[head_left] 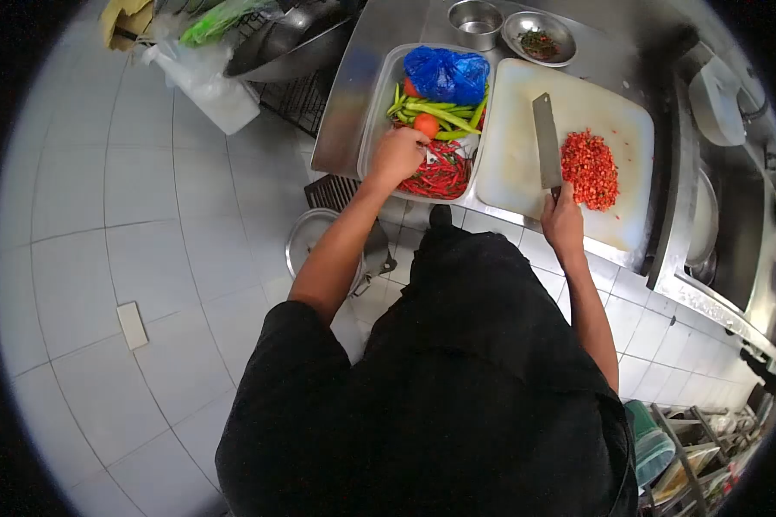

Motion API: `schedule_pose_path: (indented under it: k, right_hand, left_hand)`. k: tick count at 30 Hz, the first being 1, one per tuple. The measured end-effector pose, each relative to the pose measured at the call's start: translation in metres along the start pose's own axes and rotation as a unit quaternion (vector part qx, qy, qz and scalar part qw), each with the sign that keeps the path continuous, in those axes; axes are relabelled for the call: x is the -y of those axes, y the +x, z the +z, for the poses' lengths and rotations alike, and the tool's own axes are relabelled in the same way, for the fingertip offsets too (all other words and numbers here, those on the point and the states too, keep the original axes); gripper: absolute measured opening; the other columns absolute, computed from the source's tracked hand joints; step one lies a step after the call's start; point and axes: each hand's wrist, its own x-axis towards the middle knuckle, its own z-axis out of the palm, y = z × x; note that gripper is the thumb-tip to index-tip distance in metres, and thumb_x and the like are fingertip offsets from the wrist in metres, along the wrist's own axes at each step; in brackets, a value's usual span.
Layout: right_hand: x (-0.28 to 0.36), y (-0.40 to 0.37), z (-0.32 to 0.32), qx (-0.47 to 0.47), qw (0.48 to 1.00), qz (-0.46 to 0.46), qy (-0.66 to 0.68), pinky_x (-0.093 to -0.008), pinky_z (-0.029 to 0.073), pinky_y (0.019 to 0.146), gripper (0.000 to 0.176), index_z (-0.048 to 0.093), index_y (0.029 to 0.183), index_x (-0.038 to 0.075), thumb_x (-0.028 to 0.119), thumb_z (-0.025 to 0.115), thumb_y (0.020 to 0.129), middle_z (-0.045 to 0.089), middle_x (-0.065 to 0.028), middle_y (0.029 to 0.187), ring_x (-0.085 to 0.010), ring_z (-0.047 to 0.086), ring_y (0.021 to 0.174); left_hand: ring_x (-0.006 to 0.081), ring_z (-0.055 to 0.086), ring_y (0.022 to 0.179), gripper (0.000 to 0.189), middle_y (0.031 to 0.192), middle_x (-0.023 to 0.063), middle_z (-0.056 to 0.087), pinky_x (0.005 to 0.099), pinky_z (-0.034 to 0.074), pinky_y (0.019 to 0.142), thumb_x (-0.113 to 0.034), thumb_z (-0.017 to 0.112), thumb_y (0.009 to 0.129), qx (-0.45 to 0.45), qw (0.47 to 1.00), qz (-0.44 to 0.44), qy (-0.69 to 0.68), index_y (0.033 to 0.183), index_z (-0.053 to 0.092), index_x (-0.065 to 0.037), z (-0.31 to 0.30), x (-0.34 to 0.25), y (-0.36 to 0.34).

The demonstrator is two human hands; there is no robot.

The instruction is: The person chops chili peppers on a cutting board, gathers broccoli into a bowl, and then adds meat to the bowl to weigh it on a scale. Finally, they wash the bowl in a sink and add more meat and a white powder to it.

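Note:
My left hand (398,157) reaches into a white tray (367,129), its fingers bent together over the red chillies (444,172); what is between the fingertips is too small to tell. Green chillies (444,115), a tomato (426,125) and a blue plastic bag (447,75) lie farther back in the tray. In my right hand (563,220) is the handle of a cleaver (546,142), whose blade points away from me over the white cutting board (513,103). Just right of the blade lies a heap of chopped red chilli (590,171).
Behind the board stand a metal bowl (475,24) and a metal dish (539,39) with dark bits. A dark wok (289,52) is at the upper left. Below the counter's left part sits a round lidded pot (312,237). A metal sink edge (707,302) is at the right.

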Motion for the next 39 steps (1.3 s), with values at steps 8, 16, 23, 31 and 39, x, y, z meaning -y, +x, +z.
schedule_pose_path:
  k: [8, 16, 23, 31, 39]
  right_hand:
    - [-0.012, 0.001, 0.009, -0.017, 1.000, -0.005, 0.012, -0.0537, 0.048, 0.075, 0.024, 0.042, 0.109, 0.000, 0.011, 0.052, 0.090, 0.065, -0.0279, 0.090, -0.0475, 0.062, 0.084]
    - [-0.012, -0.001, 0.010, -0.016, 1.000, 0.006, -0.002, -0.0539, 0.048, 0.075, 0.026, 0.042, 0.109, 0.000, 0.015, 0.051, 0.091, 0.065, -0.0280, 0.090, -0.0474, 0.062, 0.082]
    - [-0.016, 0.001, 0.010, -0.021, 1.000, 0.005, 0.018, -0.0546, 0.048, 0.077, 0.025, 0.042, 0.108, 0.001, 0.017, 0.051, 0.092, 0.065, -0.0275, 0.092, -0.0479, 0.062, 0.084]
    - [-0.020, -0.003, 0.001, -0.014, 0.999, 0.041, 0.018, -0.0540, 0.048, 0.078, 0.024, 0.044, 0.108, 0.001, 0.017, 0.052, 0.092, 0.065, -0.0272, 0.094, -0.0474, 0.062, 0.086]
    - [-0.023, -0.001, 0.002, -0.021, 0.999, 0.047, 0.018, -0.0540, 0.048, 0.076, 0.025, 0.043, 0.107, 0.000, 0.016, 0.053, 0.091, 0.065, -0.0275, 0.093, -0.0473, 0.062, 0.085]
  left_hand:
    - [0.0351, 0.065, 0.092, 0.022, 0.091, 0.0180, 0.068, 0.0457, 0.050, 0.083, -0.012, 0.060, 0.077, -0.022, 0.995, -0.026, 0.097, 0.092, 0.075, -0.014, 0.028, 0.010, 0.006]
    - [0.0334, 0.068, 0.081, 0.016, 0.082, 0.0162, 0.069, 0.0454, 0.053, 0.072, -0.009, 0.056, 0.077, 0.029, 0.969, 0.122, 0.213, 0.080, 0.072, -0.009, 0.027, 0.004, 0.009]
    - [0.0332, 0.068, 0.080, 0.018, 0.082, 0.0166, 0.069, 0.0451, 0.054, 0.071, -0.010, 0.053, 0.080, 0.084, 0.937, 0.165, 0.297, 0.078, 0.071, -0.006, 0.023, 0.000, 0.014]
    - [0.0344, 0.067, 0.087, 0.013, 0.089, 0.0186, 0.068, 0.0451, 0.053, 0.078, -0.009, 0.061, 0.074, 0.111, 0.958, 0.128, 0.233, 0.082, 0.069, -0.004, 0.022, 0.008, 0.015]
    - [0.0265, 0.065, 0.078, 0.016, 0.080, 0.0131, 0.067, 0.0382, 0.051, 0.070, -0.017, 0.068, 0.077, 0.076, 0.994, 0.081, -0.003, 0.088, 0.069, -0.005, 0.018, 0.021, 0.008]
